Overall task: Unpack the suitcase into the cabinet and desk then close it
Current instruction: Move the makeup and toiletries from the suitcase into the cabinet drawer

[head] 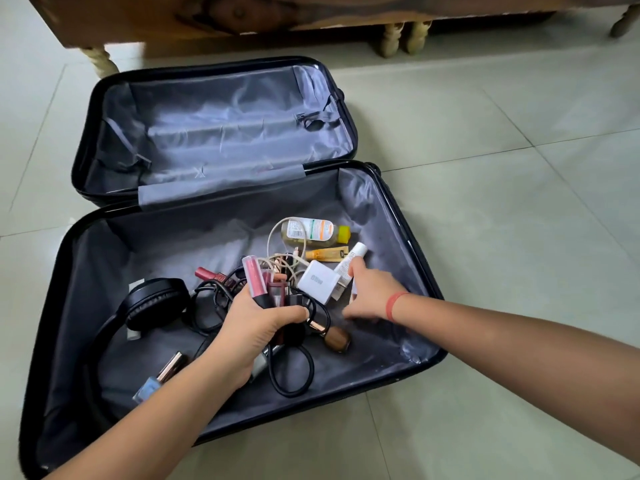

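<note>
Left hand (258,323) clutches lip gloss tubes (254,277), centre frame; right hand (372,292) spread, forefinger touching white tube (356,254). Best pinch tube mid-body, clear of white charger (317,280).

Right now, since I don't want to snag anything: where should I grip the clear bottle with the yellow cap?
Grip the clear bottle round its middle from above, nearer the yellow cap: it lies on its side, and a pale cable loops round its other end.
</note>
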